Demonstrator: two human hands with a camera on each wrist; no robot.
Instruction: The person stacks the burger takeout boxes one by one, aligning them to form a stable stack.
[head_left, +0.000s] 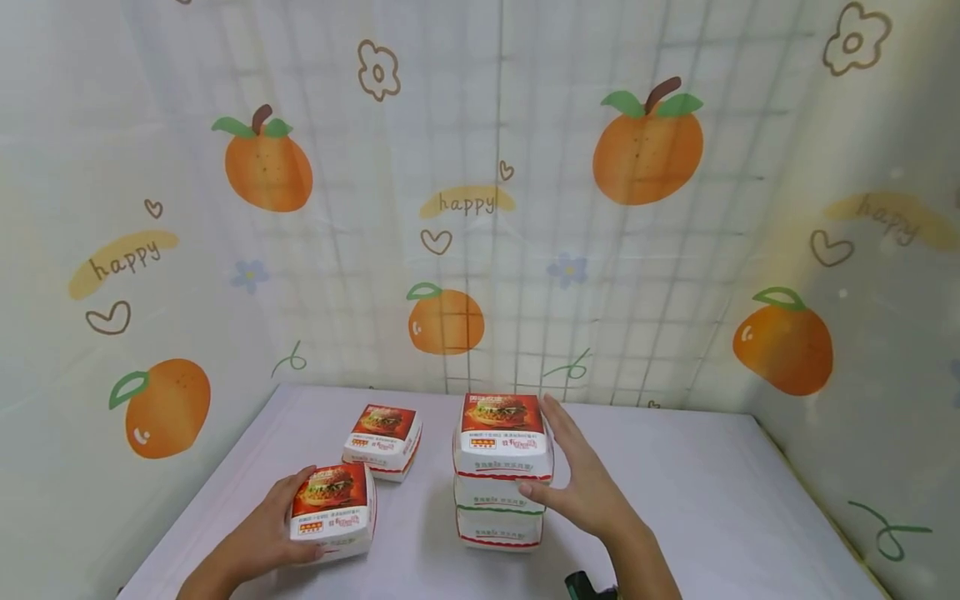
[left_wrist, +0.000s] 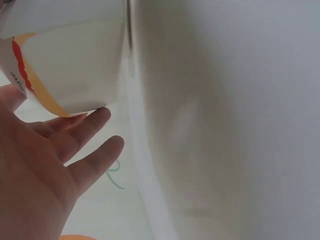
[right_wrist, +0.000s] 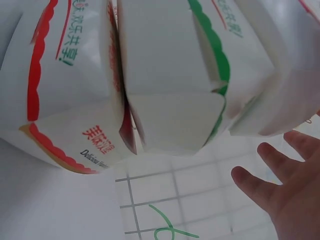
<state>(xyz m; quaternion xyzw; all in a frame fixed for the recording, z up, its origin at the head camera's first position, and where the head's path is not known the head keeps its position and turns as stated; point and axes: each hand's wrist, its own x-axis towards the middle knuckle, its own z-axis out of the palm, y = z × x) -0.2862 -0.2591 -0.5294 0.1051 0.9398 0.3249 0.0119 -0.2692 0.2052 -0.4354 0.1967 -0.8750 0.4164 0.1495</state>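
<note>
On the left of the table, my left hand (head_left: 268, 525) grips a burger box (head_left: 332, 508), thumb at its front corner and fingers along its left side. The left wrist view shows this white box (left_wrist: 75, 65) from beside, with two fingers spread away from the palm. My right hand (head_left: 588, 487) is at the right side of a stack of three burger boxes. Its straight fingers lie along the top box (head_left: 502, 437), while the thumb is near the lower front edge. In the right wrist view, spread fingers (right_wrist: 255, 182) are close to the stack's upper end; the thumb is hidden.
Behind the left-hand box stands another burger box (head_left: 384, 442). Under the top box are one with a green trim (head_left: 491, 496) and one with a red trim (head_left: 498, 529). A dark object (head_left: 585, 586) lies at the front edge. A fruit-printed curtain (head_left: 337, 250) surrounds the white table (head_left: 660, 492).
</note>
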